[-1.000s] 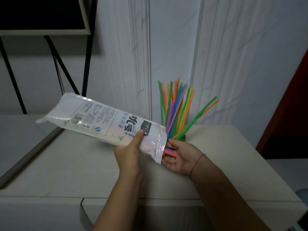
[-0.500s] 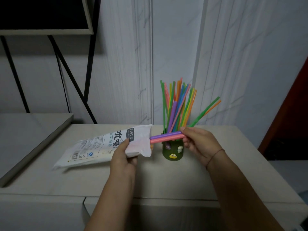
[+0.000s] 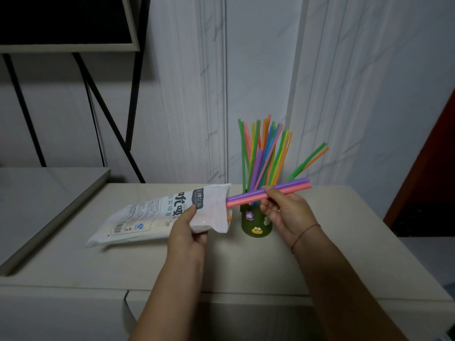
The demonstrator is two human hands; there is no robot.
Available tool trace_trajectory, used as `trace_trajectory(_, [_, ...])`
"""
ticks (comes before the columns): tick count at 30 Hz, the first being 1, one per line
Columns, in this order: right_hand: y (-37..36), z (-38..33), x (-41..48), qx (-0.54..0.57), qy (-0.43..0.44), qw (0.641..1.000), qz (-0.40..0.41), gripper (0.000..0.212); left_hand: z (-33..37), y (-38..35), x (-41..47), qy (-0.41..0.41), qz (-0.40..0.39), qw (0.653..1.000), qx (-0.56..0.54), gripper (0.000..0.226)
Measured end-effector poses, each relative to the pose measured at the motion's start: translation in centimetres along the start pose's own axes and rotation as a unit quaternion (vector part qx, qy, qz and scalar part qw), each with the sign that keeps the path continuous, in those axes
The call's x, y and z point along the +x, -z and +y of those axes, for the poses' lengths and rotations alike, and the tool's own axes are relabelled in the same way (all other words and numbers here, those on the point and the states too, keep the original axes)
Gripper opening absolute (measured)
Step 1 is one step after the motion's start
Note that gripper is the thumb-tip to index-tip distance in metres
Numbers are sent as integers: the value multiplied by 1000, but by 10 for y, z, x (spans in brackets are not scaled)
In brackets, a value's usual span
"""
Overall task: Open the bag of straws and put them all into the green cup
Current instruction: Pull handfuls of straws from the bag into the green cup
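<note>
1. The right hand [image 3: 286, 212] has its fingers [image 3: 270, 193] pinched around two thick plastic straws, one purple [image 3: 248, 195] and one pink [image 3: 242, 201]. A moment ago only their tips showed at the bag mouth; now they are drawn almost clear, nearly level, just above the cup.
2. The left hand [image 3: 186, 232] is clenched on the open end of the white printed plastic bag [image 3: 152, 217]. The bag now lies lower, its far end resting on the pale counter [image 3: 344, 242].
3. The small green cup with cartoon figures [image 3: 256, 226] stands near the counter's back edge, just right of the bag mouth, already packed with upright coloured straws [image 3: 261, 153].
4. Judging from this, the pair needs tipping upright and lowering in; something orange at the bag mouth hints more may remain.
5. There is open counter to the right and front. The wall is close behind, and the packed cup leaves little room.
</note>
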State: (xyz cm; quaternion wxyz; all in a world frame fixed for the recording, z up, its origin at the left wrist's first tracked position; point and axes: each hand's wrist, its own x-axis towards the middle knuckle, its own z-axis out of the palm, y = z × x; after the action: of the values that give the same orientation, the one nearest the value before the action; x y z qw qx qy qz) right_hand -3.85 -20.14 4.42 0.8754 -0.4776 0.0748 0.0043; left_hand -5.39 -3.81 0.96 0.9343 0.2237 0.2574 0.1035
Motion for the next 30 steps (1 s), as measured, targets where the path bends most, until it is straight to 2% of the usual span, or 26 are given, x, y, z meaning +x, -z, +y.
trace_trajectory(10, [-6,9,-3,-49,4,998,-26,6,-11,-2,-5,-12,-5,999,30,21])
trace_trajectory(19, [31,-32,13,-30,99,993,55,9,1,0,-2,-12,8,1000,15,19])
trace_trajectory(30, [57,-50,24,-43,158,979,121,12,0,-4,-4,-4,20,1000,21,18])
